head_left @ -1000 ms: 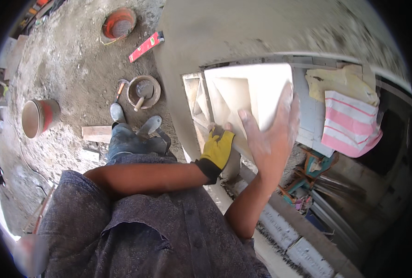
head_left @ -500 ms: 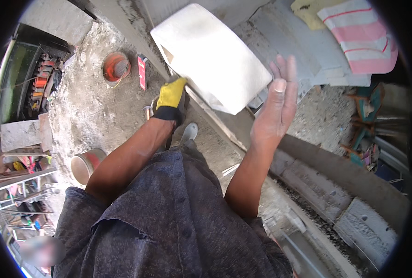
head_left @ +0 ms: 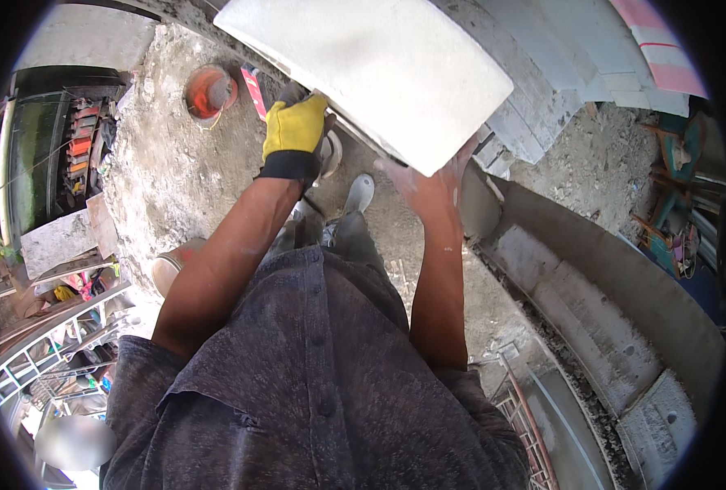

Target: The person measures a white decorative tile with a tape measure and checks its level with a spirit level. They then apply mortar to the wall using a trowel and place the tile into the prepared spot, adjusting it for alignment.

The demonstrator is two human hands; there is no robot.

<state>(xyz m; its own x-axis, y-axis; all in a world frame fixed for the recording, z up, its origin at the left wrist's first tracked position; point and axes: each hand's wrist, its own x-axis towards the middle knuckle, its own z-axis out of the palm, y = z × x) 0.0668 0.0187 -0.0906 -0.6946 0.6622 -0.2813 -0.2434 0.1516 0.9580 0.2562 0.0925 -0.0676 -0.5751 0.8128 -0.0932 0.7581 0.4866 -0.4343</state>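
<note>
A large white block (head_left: 379, 73) with flat faces lies tilted across the wall top in front of me. My right hand (head_left: 432, 184), bare and dusty, is at its near right corner, fingers along the side and thumb spread toward the left; the palm presses up against the edge. My left hand (head_left: 293, 131), in a yellow and black glove, is closed in a fist beside the block's near left edge. Whatever it holds is mostly hidden; a pale curved piece (head_left: 331, 153) shows just right of the glove.
An orange bucket (head_left: 211, 91) stands on the rough floor at left, near a red and white packet (head_left: 253, 91). Another bucket (head_left: 167, 269) is partly behind my left arm. Grey blocks (head_left: 591, 327) line the low wall at right. A pink striped cloth (head_left: 665, 53) hangs at upper right.
My right hand has come down from its open, raised pose to the block's near corner. The block shows farther up and more level in view; the gloved fist is higher too.
</note>
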